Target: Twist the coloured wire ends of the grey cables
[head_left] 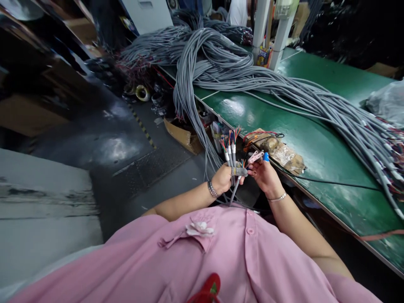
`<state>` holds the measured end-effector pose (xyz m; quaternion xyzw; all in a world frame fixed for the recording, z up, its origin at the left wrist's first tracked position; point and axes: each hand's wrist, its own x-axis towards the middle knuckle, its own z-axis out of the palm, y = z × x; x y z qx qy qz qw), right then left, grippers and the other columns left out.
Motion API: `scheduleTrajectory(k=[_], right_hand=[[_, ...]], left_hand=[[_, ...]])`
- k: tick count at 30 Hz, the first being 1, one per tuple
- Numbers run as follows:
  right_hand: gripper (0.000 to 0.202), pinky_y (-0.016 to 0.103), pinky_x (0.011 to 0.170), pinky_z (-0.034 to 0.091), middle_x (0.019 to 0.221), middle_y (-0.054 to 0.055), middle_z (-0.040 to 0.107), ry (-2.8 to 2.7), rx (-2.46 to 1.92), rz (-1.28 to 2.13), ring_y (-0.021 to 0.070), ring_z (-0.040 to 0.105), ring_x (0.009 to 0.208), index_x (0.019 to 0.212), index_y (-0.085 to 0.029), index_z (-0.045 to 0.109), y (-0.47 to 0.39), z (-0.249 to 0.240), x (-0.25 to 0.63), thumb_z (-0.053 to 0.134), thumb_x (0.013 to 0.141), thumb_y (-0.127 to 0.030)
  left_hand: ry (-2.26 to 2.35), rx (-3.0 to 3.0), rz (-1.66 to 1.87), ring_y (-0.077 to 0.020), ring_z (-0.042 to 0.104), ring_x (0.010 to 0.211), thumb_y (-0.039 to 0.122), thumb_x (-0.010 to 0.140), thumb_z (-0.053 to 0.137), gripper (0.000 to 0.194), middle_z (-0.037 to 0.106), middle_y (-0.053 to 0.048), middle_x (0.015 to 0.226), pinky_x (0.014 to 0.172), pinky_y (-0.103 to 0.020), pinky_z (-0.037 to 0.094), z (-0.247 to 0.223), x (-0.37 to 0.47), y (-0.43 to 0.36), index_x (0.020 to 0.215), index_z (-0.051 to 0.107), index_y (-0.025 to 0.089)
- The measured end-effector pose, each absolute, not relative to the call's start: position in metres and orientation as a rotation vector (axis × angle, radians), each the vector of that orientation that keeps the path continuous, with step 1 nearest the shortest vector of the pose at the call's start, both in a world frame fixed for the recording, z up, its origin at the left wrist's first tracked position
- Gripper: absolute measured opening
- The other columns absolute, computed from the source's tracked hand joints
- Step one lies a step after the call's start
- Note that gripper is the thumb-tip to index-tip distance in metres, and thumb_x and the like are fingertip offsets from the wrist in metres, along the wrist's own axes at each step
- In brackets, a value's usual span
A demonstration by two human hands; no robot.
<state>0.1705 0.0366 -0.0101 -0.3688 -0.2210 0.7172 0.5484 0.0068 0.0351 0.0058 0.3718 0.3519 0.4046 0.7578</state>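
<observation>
My left hand (221,178) is closed around several grey cables (230,157), whose stripped ends fan out upward in coloured wires. White bands wrap those cables just under the wires. A grey cover sits on my left thumb (239,171), which presses against another cable end (243,163) with loose coloured strands. Close on its right, my right hand (267,179) has its fingers curled around a small pink tool (255,157); its exact kind is unclear. One right fingertip wears a blue cover (266,157). Both hands are in front of my body, beside the table edge.
A thick bundle of grey cables (217,75) lies across the green table (315,147) and hangs over its edge. On the table, near my right hand, is a taped brown block (284,156) with wires. A cardboard box (181,135) stands below. A person (238,13) is at the back.
</observation>
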Motion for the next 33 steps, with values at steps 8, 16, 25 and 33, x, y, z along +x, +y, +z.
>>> scheduleTrajectory(k=[8, 16, 25, 33], right_hand=[[0.036, 0.025, 0.057, 0.047, 0.073, -0.001, 0.063, -0.52, -0.842, 1.616, 0.0112, 0.053, 0.059, 0.079, -0.021, 0.064, 0.042, -0.001, 0.163, 0.072, 0.07, -0.055], [0.036, 0.027, 0.054, 0.044, 0.07, 0.0, 0.062, -0.517, -0.849, 1.571, 0.0121, 0.049, 0.057, 0.074, -0.021, 0.062, 0.043, 0.001, 0.16, 0.073, 0.069, -0.055], [0.036, 0.025, 0.052, 0.044, 0.068, -0.001, 0.061, -0.519, -0.836, 1.568, 0.0118, 0.05, 0.056, 0.073, -0.022, 0.063, 0.043, 0.0, 0.159, 0.072, 0.069, -0.057], [0.044, 0.025, 0.055, 0.049, 0.077, 0.001, 0.066, -0.46, -0.835, 1.677, 0.0131, 0.059, 0.065, 0.078, -0.023, 0.061, 0.039, 0.0, 0.164, 0.063, 0.071, -0.067]], left_hand=[[0.779, 0.767, 0.897, -0.0115, 0.052, 0.038, 0.028, 0.061, 0.071, 0.02, 0.057, -0.002, 0.045, 0.041, -0.023, 0.036, 0.011, 0.017, 0.044, 0.059, 0.058, 0.013], [0.799, 0.763, 0.896, -0.0102, 0.051, 0.038, 0.027, 0.061, 0.072, 0.02, 0.057, -0.002, 0.047, 0.041, -0.023, 0.037, 0.003, 0.02, 0.045, 0.06, 0.059, 0.012], [0.86, 0.755, 0.889, -0.0104, 0.05, 0.037, 0.036, 0.062, 0.073, 0.027, 0.056, -0.002, 0.045, 0.04, -0.023, 0.036, 0.002, 0.022, 0.043, 0.058, 0.059, 0.012], [0.884, 0.827, 0.912, -0.0104, 0.05, 0.037, 0.039, 0.062, 0.073, 0.03, 0.056, -0.002, 0.043, 0.041, -0.023, 0.034, 0.011, 0.015, 0.027, 0.056, 0.058, 0.013]])
